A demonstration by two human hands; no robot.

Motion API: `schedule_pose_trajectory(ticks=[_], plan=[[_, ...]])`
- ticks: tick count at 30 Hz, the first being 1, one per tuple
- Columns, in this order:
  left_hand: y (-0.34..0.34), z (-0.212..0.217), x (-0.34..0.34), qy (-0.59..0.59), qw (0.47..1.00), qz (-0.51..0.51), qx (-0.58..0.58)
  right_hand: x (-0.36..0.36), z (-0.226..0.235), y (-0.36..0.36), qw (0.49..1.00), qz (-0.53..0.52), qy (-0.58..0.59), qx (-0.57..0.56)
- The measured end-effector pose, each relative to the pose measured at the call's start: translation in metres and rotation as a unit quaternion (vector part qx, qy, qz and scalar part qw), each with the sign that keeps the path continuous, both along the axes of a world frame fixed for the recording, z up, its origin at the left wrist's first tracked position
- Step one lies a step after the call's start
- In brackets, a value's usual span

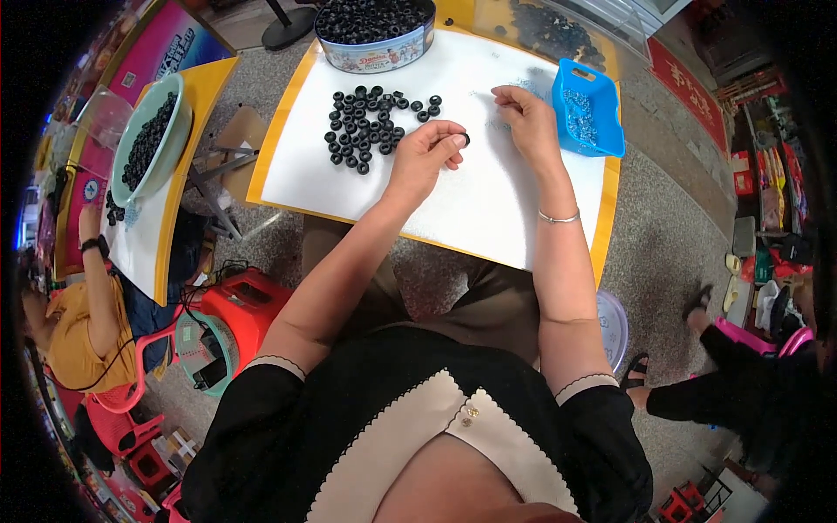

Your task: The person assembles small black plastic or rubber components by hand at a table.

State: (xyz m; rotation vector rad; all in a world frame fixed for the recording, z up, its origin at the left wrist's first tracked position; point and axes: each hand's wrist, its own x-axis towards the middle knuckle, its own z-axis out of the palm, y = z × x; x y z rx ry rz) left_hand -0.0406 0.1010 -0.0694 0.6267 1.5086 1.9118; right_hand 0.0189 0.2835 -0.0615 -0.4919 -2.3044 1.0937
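Observation:
My left hand (425,159) is closed above the white table top (453,205), pinching a small round black part (465,139) between thumb and fingertips. Just left of it lies a loose group of similar black ring-shaped parts (362,126). My right hand (530,122) is raised over the table on the right, with its fingers bent and drawn together. Whatever its fingertips hold, if anything, is too small to make out. Beside that hand stands a bright blue plastic basket (616,138) with many tiny shiny bits inside.
A round tin (375,59) heaped with black parts stands at the table's far edge. Behind, a clear tray (488,19) holds dark pieces. On the left, another person (87,322) sits by a table with a pale green bowl (180,131). A red stool (253,301) stands below.

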Motion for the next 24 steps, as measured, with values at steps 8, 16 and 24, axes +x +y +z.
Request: schedule_pose_trajectory(ticks=[8, 16, 24], plan=[[-0.003, -0.003, 0.001, 0.005, 1.000, -0.003, -0.005, 0.002, -0.006, 0.001, 0.985, -0.033, -0.015, 0.166], [0.002, 0.004, 0.002, 0.002, 1.000, 0.001, -0.013, 0.009, 0.012, 0.000, 0.987, 0.027, -0.033, 0.157], [-0.002, -0.007, 0.000, 0.034, 0.999, 0.012, -0.013, 0.004, 0.001, -0.010, 0.978, 0.066, -0.019, 0.196]])
